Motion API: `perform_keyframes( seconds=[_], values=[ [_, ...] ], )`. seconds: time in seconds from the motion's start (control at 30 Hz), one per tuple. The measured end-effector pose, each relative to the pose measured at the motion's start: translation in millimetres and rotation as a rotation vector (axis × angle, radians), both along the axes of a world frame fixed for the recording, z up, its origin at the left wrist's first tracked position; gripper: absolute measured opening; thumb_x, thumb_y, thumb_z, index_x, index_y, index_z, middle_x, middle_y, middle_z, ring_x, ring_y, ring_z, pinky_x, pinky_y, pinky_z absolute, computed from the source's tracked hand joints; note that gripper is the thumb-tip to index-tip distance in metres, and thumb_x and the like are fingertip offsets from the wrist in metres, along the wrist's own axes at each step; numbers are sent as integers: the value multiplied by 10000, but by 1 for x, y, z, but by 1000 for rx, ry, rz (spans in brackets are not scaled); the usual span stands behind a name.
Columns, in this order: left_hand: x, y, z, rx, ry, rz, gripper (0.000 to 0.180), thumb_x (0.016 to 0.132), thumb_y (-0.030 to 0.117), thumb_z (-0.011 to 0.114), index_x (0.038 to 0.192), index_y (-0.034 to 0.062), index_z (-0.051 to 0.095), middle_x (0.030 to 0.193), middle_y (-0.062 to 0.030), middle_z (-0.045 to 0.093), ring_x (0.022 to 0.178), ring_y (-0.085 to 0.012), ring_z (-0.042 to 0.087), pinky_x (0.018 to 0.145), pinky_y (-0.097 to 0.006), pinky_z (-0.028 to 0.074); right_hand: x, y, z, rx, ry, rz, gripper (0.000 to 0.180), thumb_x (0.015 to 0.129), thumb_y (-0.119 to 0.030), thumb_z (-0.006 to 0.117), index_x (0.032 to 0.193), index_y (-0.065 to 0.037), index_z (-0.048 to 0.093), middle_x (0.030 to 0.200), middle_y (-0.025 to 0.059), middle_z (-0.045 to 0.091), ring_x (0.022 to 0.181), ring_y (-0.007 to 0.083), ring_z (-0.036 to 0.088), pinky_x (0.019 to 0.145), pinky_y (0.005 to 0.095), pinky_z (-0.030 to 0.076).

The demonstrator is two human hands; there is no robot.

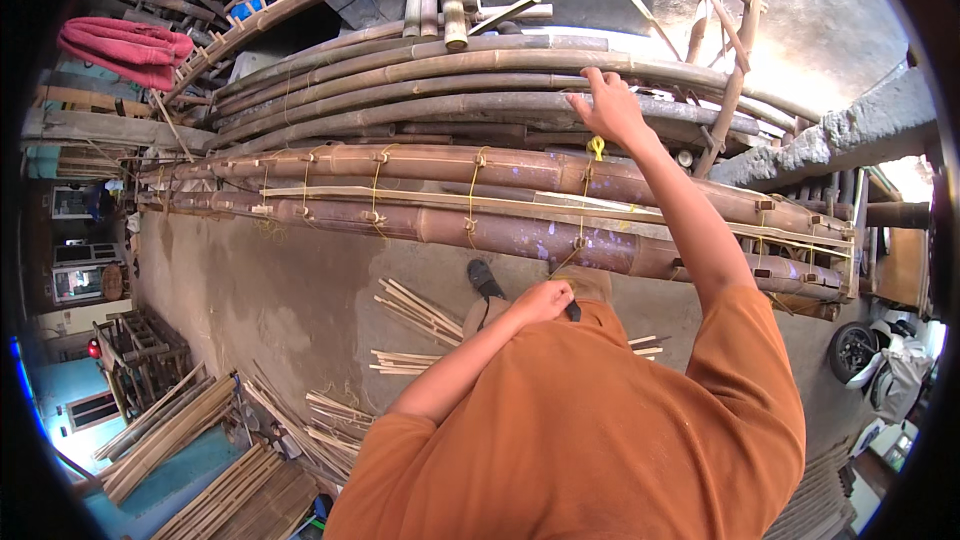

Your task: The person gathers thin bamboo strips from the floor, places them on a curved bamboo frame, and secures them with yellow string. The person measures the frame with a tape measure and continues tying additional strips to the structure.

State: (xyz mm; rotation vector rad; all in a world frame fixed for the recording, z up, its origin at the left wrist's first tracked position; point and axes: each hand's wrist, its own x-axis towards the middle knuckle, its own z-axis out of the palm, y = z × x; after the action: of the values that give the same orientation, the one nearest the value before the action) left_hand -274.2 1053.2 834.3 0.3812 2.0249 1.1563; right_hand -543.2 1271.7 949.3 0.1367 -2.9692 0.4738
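A frame of thick brown bamboo poles (420,225), lashed with yellow string, lies across the view in front of me. My right hand (610,105) reaches up and rests flat on a grey-green bamboo pole (400,90) in the stack behind, just above a yellow string knot (597,147). A thin yellow string (570,255) runs from that knot down to my left hand (540,300), which is closed in a fist around its end, close to my orange shirt. A dark object (572,312) shows just beside the fist; I cannot tell what it is.
Thin bamboo splints (420,310) lie scattered on the concrete floor, next to a black shoe (485,278). Bundles of slats (180,430) are piled at lower left. A red cloth (125,45) hangs at upper left. A concrete beam (850,135) and a wheel (855,350) stand on the right.
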Motion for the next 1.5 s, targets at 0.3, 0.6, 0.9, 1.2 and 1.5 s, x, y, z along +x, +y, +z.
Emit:
perform_keyframes(
  seconds=[0.3,0.6,0.9,1.2,1.5],
  values=[
    [-107,-106,155,283,-206,-560,413,1040,340,540,1220,-6,677,1314,-158,634,1200,-247,603,1013,-377,485,158,-108,44,-816,-199,163,257,933,-268,679,956,-17,630,786,147,643,701,237,615,674,363,507],
    [-264,-141,163,237,-68,-50,362,1027,330,568,1117,-4,674,988,-71,701,893,-135,640,827,-310,534,294,-180,-36,-217,-889,16,435,938,-479,595,1148,-113,696,1130,185,704,1044,389,669,908,476,531],
    [-318,-103,83,-135,55,-352,271,952,348,687,979,78,679,884,-29,660,761,-169,592,745,-365,510,229,-258,-10,-244,39,-341,219,889,-264,687,885,-50,641,968,158,606,942,374,600,806,459,501],
    [-235,-159,201,893,-240,154,129,1049,179,528,971,77,522,824,20,490,766,-104,496,855,-314,468,204,-211,41,-725,-96,126,186,937,-141,556,872,12,639,1260,179,621,1141,353,556,998,447,449],
    [-157,-183,285,920,-64,-124,120,1035,148,547,985,39,550,871,-21,550,801,-114,511,760,-289,437,81,-149,117,-1124,-313,317,261,1016,-195,501,924,13,630,909,115,714,832,161,649,787,340,518]
  ],
)
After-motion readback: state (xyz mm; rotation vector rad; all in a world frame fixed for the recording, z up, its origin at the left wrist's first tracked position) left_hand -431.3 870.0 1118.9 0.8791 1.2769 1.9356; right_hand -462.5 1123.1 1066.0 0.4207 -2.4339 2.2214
